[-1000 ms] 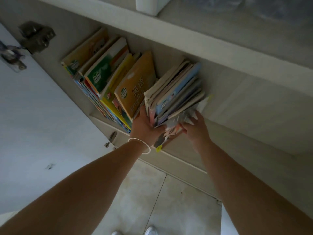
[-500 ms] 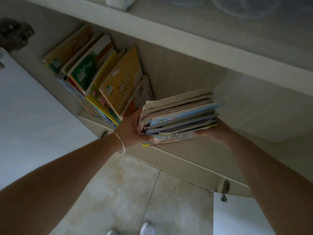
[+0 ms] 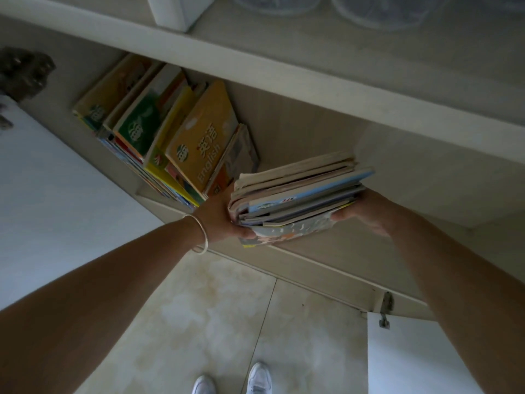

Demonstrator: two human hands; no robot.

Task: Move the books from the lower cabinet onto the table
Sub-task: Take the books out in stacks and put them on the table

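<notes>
Upper left: leaning books (image 3: 159,132) left in the cabinet (image 3: 284,81), glossy card covers. Centre: left hand (image 3: 224,216) clamped on the spine end of a stack (image 3: 298,197), held flat at the cabinet mouth. Thin, floppy paperbacks, likely slippery and prone to fanning; best squeezed at both ends. Right: right hand (image 3: 366,213) closed under the far end.

Held stack of books (image 3: 298,194): cream and pale-blue edges; bottom cover grey with orange and white figures.
Leaning book (image 3: 203,143): orange-yellow, white lettering, green-white round logo.
Book beside it (image 3: 139,129): green and white.
Bracelet (image 3: 202,231): white.
Floor (image 3: 204,308): beige mottled tiles.
Shoes (image 3: 258,378): white.
Cabinet (image 3: 298,123): pale beige.
</notes>
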